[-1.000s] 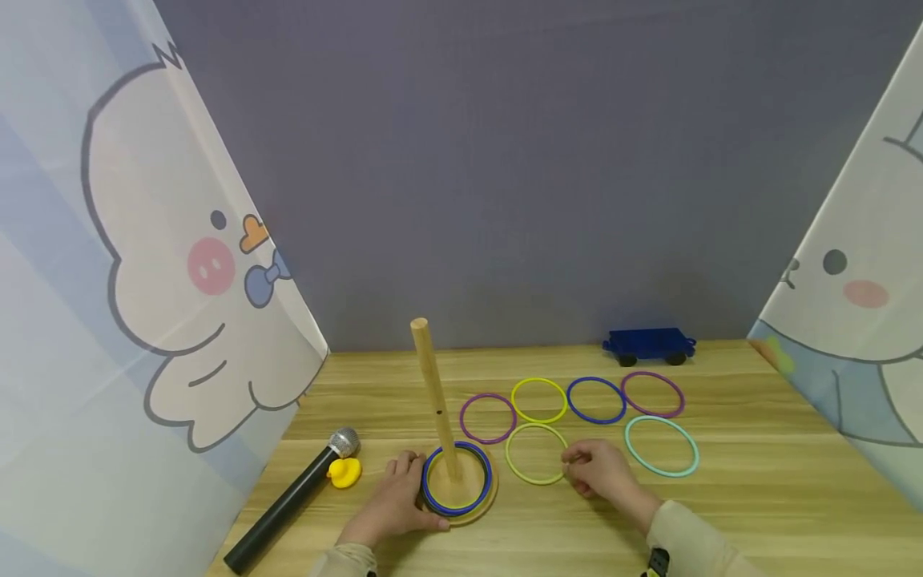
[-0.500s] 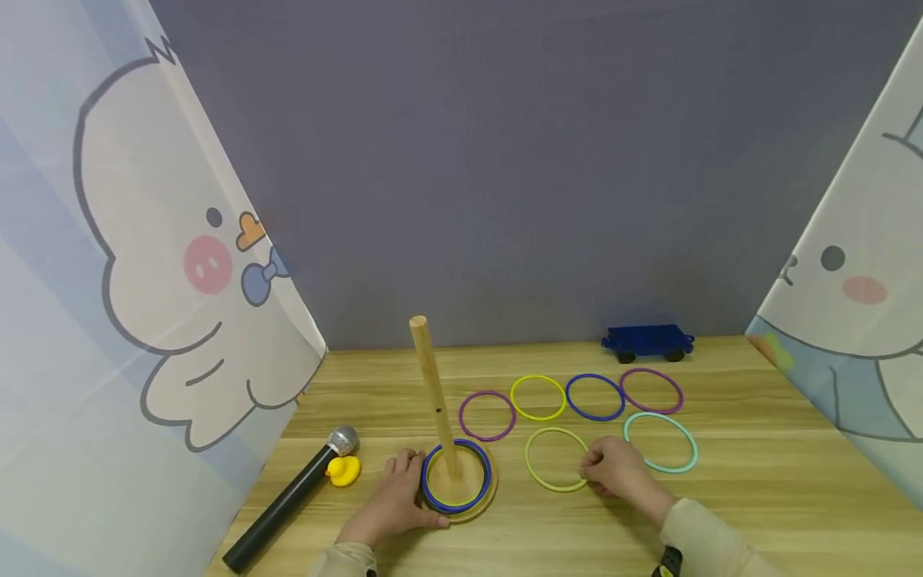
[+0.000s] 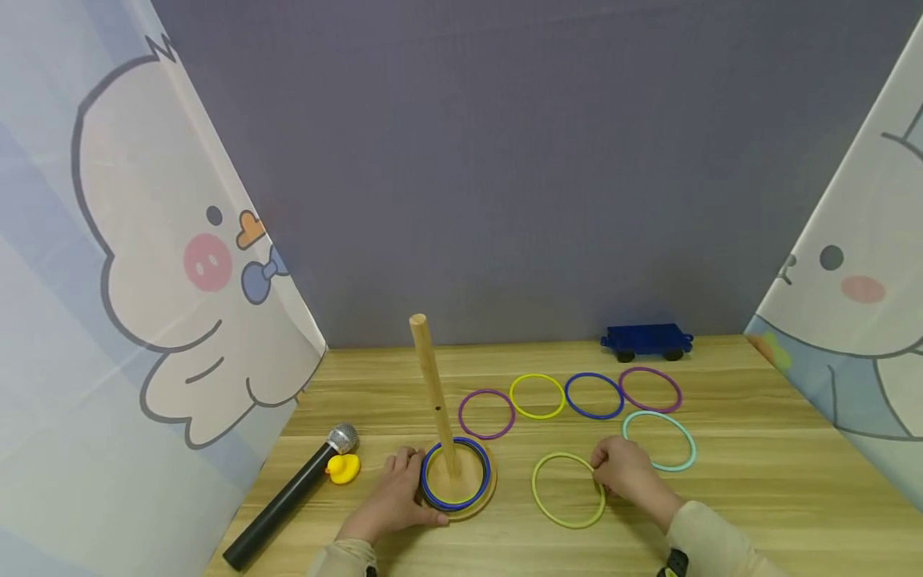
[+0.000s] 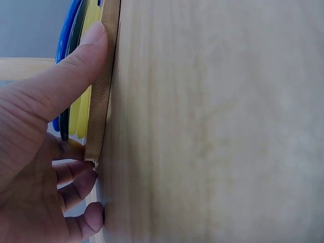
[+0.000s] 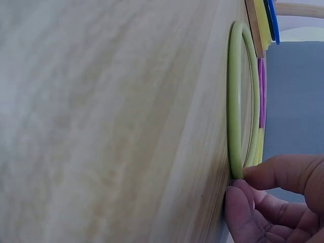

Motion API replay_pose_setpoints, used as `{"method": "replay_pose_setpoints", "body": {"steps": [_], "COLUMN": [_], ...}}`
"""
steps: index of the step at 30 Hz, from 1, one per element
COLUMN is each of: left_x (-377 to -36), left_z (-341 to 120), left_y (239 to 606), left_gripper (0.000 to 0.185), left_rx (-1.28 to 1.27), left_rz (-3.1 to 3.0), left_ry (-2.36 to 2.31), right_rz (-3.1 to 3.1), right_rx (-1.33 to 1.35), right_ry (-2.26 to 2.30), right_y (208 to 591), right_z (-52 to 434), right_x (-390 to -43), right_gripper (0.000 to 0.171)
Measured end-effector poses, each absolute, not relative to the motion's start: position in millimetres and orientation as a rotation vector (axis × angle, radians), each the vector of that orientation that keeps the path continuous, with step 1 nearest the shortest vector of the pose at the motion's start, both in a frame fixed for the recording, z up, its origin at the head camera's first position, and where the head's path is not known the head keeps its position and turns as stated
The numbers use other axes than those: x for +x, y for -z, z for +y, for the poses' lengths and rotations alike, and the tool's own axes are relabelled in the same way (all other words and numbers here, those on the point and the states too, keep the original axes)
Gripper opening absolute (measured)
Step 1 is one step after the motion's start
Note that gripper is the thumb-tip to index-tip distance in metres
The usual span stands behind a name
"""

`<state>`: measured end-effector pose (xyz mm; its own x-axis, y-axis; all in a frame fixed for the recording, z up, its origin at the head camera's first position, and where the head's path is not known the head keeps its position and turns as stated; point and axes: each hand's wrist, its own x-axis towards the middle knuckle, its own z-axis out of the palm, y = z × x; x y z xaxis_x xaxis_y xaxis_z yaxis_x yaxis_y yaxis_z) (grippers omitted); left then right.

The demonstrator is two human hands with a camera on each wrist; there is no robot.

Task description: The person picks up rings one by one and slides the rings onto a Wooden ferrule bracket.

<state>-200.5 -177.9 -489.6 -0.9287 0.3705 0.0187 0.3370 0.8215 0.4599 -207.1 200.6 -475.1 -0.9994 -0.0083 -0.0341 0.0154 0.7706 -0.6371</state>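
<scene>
While blue and yellow rings circle the peg, hands rest nearby.

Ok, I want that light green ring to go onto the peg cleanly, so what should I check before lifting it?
1. Grip on the ring: the right hand pinches the light green ring at its right edge; the right wrist view shows fingertips on it. Ok.
2. Ring free of neighbours: it lies apart from the teal ring and the purple ring. Ok.
3. Stand steadied: the left hand grips the wooden base at its edge. Ok.
4. Peg top bare, though it looks slightly tilted. Ok.
5. Room on the base: blue and yellow rings already lie there, low down. Ok.
6. Firmness of the pinch: cannot tell.
</scene>
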Motion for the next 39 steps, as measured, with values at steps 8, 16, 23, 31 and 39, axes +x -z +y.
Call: {"method": "replay_pose_setpoints", "body": {"steps": [8, 16, 23, 31, 39], "left_x": [-200, -200, -200, -200, -199], "left_z": [-178, -176, -177, -178, -177], "left_y": [489, 489, 490, 490, 488], "left_gripper": [0.115, 0.115, 0.116, 0.116, 0.115], "left_rx": [0.567, 0.557, 0.550, 0.557, 0.564], "left_rz": [2.919, 2.906, 2.910, 2.920, 2.921], "left_ry": [-0.723, -0.736, -0.741, -0.733, -0.739], "right_rz": [3.040, 3.008, 2.930, 2.695, 2.485], "right_rx": [-0.105, -0.094, -0.058, -0.072, -0.225], "right_ry": [0.805, 0.760, 0.905, 1.237, 1.522], "right_y": [475, 474, 474, 470, 456], "right_z": [198, 200, 202, 199, 195], "right_x": [-206, -207, -205, -199, -200], "right_gripper": [0.022, 0.026, 0.025, 0.012, 0.009]}}
